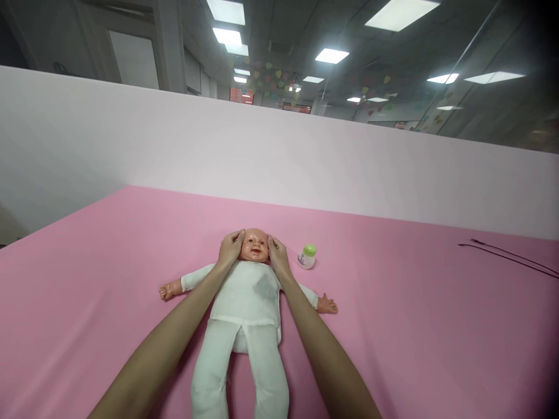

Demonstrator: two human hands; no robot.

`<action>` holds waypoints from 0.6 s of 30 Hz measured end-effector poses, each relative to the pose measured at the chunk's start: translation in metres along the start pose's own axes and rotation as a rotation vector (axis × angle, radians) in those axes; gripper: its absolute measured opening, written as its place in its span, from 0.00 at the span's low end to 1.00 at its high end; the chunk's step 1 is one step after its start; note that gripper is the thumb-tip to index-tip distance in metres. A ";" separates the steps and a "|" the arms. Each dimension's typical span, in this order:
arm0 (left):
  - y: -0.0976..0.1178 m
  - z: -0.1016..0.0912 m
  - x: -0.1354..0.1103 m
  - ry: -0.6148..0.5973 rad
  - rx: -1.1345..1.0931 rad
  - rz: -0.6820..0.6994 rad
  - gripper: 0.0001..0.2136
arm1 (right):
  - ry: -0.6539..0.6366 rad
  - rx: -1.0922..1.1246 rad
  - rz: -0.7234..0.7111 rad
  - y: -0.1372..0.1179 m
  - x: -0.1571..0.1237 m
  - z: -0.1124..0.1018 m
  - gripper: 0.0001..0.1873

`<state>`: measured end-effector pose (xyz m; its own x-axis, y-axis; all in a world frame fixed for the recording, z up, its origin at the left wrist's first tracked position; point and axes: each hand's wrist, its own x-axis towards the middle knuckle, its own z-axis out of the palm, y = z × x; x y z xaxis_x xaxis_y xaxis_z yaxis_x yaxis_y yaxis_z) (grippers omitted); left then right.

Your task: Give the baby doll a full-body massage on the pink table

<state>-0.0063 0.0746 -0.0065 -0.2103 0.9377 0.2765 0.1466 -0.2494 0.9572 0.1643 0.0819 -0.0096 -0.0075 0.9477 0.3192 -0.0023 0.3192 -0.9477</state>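
A baby doll (247,294) in a white cloth top and trousers lies on its back, face up, its arms spread to either side. My left hand (230,249) presses against the left side of its head, thumb near the temple and fingers curled at the edge. On the other side, my right hand (278,254) grips the head in the same way, fingers bent beside the ear. Both forearms pass over the doll's sleeves. A small clear jar with a green lid (307,256) stands just right of my right hand, apart from it.
The doll lies on a pink padded surface (393,326). A low white wall (279,157) borders it at the back, with glass above. Two thin dark cords (506,253) lie at the far right.
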 end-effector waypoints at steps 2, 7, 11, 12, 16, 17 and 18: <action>0.000 0.001 0.000 0.006 0.003 -0.009 0.23 | -0.014 0.015 0.018 -0.002 -0.001 0.001 0.26; 0.001 0.002 0.000 0.014 -0.019 -0.025 0.22 | -0.038 0.050 0.053 -0.007 0.000 0.002 0.26; 0.001 0.000 0.000 0.010 -0.012 0.001 0.18 | -0.063 -0.009 0.056 -0.009 0.000 0.001 0.27; 0.001 0.000 0.000 0.014 -0.001 0.002 0.17 | -0.064 -0.024 0.062 -0.009 -0.001 0.001 0.27; 0.009 0.001 -0.007 0.049 0.075 -0.008 0.17 | -0.006 -0.178 0.072 -0.017 -0.001 -0.001 0.26; 0.015 0.001 -0.011 0.072 0.105 -0.003 0.18 | 0.023 -0.214 0.068 -0.022 0.000 -0.002 0.24; 0.022 -0.001 -0.015 0.096 0.151 0.010 0.18 | 0.053 -0.247 0.060 -0.028 0.001 -0.004 0.23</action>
<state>-0.0005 0.0548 0.0106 -0.2988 0.9060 0.2999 0.2911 -0.2127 0.9327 0.1688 0.0737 0.0167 0.0519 0.9621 0.2678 0.2414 0.2482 -0.9382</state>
